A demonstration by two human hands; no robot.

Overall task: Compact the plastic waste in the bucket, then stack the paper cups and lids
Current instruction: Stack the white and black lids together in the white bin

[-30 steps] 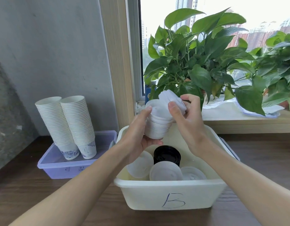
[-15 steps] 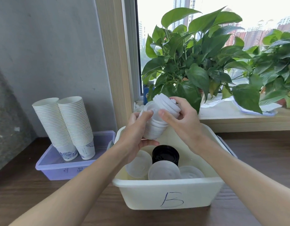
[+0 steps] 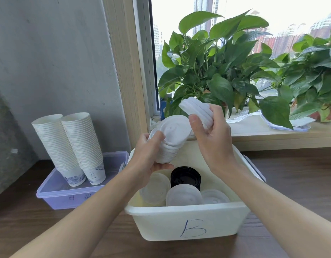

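left hand point(image 3: 148, 157) grips lid stack point(image 3: 173, 138), right hand point(image 3: 214, 146) pinches spare lids point(image 3: 198, 110) over bin point(image 3: 161, 226), cup towers point(image 3: 68, 144) alongside.

Matt white plastic lids point(image 3: 175, 133), translucent plastic bin point(image 3: 187, 220), dark wood-grain table point(image 3: 300, 175).

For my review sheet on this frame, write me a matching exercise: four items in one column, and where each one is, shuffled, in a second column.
Items
1. larger white lid stack
2. smaller white lid stack
3. black lids
4. paper cup stacks

Places
a. standing on the purple box
b. held in the right hand
c. inside the bin marked B
d. held in the left hand

Pairs: 1-d, 2-b, 3-c, 4-a
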